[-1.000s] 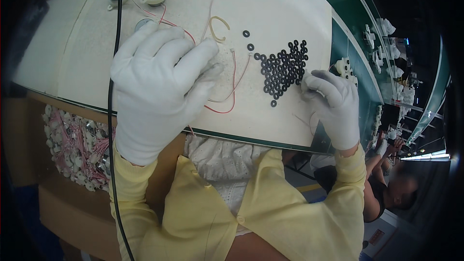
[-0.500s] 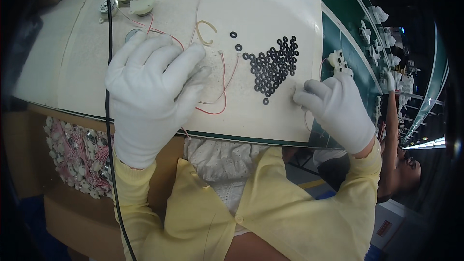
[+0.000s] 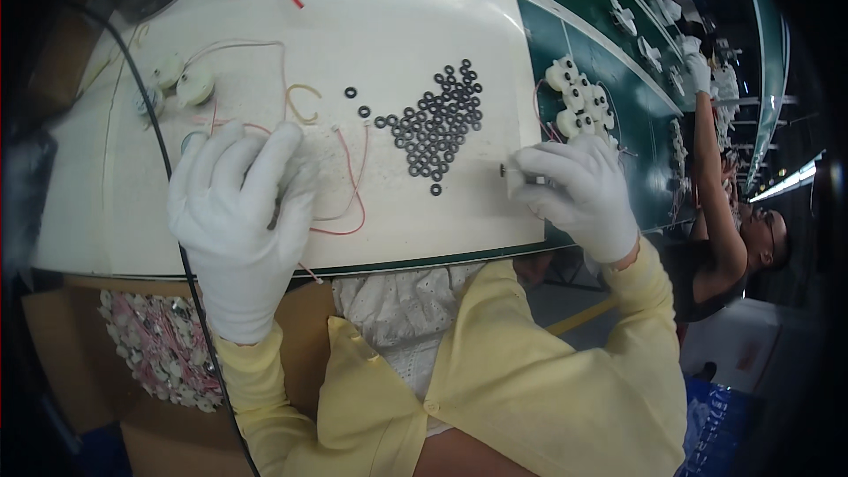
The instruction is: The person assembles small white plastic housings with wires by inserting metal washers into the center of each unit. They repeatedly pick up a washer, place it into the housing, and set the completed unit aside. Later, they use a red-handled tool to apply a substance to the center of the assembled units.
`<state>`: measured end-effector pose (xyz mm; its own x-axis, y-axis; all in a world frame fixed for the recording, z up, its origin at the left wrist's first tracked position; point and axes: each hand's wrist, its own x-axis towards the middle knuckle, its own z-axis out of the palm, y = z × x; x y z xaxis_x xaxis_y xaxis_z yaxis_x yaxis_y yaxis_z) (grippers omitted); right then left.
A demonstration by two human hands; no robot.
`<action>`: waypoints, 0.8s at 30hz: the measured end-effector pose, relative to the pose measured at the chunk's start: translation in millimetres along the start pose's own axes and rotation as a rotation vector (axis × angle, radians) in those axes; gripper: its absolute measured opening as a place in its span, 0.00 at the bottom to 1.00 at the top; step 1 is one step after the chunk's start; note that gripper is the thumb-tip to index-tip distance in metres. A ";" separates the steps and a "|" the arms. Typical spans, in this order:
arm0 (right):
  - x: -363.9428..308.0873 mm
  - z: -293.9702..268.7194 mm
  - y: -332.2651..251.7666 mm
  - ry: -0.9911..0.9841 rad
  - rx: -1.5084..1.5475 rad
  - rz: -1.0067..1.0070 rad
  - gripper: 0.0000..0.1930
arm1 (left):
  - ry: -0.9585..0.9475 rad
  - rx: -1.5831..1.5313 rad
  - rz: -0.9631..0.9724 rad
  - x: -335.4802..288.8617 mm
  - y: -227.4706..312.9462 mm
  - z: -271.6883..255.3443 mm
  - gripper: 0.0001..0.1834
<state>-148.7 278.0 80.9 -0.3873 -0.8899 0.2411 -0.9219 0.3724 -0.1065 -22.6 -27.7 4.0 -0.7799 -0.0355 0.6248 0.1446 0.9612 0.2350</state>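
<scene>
My left hand (image 3: 237, 228), in a white glove, rests cupped on the table with its fingers bent downward; whatever lies beneath its palm is hidden. A round disc-like part (image 3: 191, 141) shows at its fingertips, and a red-and-white wire end (image 3: 309, 274) pokes out below it. In my gloved right hand (image 3: 579, 194), thumb and fingers pinch a small white part with a black tip (image 3: 510, 172), just above the table's right side. Black rubber rings (image 3: 433, 128) lie in a flat cluster between the hands, a few of them apart from it.
Wired round white motors (image 3: 194, 84) lie at the far left. Several white motors with black rings (image 3: 579, 97) stand on the green surface at right. A tan rubber band (image 3: 305, 104) lies mid-table. A black cable crosses at left; a box of wired parts (image 3: 163, 344) sits below.
The view has shifted, bringing in more of the far table and the right-hand motors. My right hand is slightly farther from the rings, and the pinched part now shows. My left hand stays in place.
</scene>
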 end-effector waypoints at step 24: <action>-55.2 36.9 -5.8 0.804 0.452 0.317 0.15 | -0.391 -0.829 0.072 95.0 148.4 55.0 0.19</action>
<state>-121.9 315.3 32.6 -0.6597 -0.2580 0.7058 -0.7503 0.2787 -0.5994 -108.7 126.6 57.4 -0.8804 0.2573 0.3983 0.4739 0.4478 0.7583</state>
